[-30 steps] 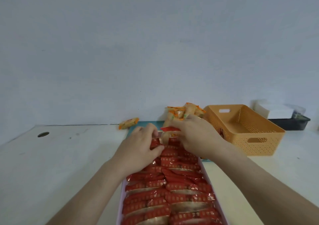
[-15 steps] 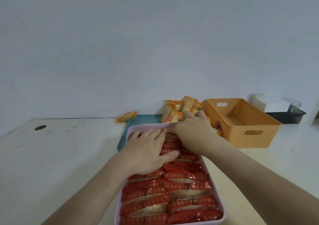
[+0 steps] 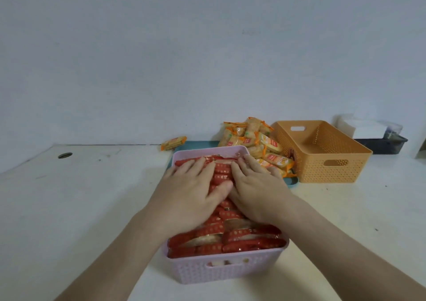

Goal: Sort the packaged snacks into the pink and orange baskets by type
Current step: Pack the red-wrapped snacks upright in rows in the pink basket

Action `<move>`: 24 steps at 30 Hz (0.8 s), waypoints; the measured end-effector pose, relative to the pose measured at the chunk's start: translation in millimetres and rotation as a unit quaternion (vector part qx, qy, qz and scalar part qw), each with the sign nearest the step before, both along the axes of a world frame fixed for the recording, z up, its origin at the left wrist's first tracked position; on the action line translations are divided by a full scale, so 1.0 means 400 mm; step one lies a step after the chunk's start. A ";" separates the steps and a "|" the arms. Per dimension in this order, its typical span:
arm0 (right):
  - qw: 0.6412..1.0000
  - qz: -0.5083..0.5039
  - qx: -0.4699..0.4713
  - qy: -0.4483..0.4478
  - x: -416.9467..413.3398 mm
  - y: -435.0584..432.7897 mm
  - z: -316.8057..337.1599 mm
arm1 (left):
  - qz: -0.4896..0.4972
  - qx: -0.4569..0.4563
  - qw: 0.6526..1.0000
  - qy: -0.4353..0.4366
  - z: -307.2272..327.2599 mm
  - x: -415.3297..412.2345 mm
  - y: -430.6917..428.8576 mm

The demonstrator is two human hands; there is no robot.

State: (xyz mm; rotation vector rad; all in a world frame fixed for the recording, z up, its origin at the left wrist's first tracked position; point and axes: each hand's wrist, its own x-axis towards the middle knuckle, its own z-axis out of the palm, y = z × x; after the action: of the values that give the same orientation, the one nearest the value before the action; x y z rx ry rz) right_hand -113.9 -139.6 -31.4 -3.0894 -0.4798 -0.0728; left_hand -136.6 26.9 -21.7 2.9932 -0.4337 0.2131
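Both palms down and flat, side by side. Left hand [image 3: 191,192]: fingers straight, slightly spread, pointing about 12 o'clock. Right hand [image 3: 258,190]: fingers straight, pointing about 11 o'clock. Thumbs meet between the hands, touching. Left forearm [image 3: 110,254] enters from 7 o'clock, right forearm [image 3: 341,250] from 5 o'clock. Both are bare and converge toward the wrists.

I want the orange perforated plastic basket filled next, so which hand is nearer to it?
Right. The right hand lies flat on the red snack packets in the pink plastic basket, on the side toward the orange perforated plastic basket; the left hand lies beside it, farther off.
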 end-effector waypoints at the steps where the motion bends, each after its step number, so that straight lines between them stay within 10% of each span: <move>1: 1.000 -0.004 -0.009 -0.001 0.003 -0.003 0.001 | 0.020 0.043 0.998 0.047 -0.010 -0.015 0.001; 8: 0.996 0.012 0.086 -0.035 0.032 -0.022 -0.015 | 0.072 0.116 0.984 0.117 -0.022 0.003 0.036; 13: 0.925 -0.031 0.379 -0.006 0.002 -0.044 0.010 | 0.058 -0.187 0.980 -0.033 -0.027 -0.032 0.054; 18: 0.904 -0.098 0.352 0.223 -0.043 -0.084 0.046 | 0.095 -0.393 0.900 0.165 -0.020 -0.104 0.097; 24: 0.926 -0.066 0.346 0.134 -0.027 -0.040 0.053 | 0.091 -0.478 0.868 0.094 -0.011 -0.110 0.132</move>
State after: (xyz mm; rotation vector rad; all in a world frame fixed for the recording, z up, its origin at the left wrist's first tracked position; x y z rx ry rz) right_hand -124.8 -155.6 -10.2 -2.3770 -0.1750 0.1471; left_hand -180.5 79.5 -26.1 2.0308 0.0114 0.1000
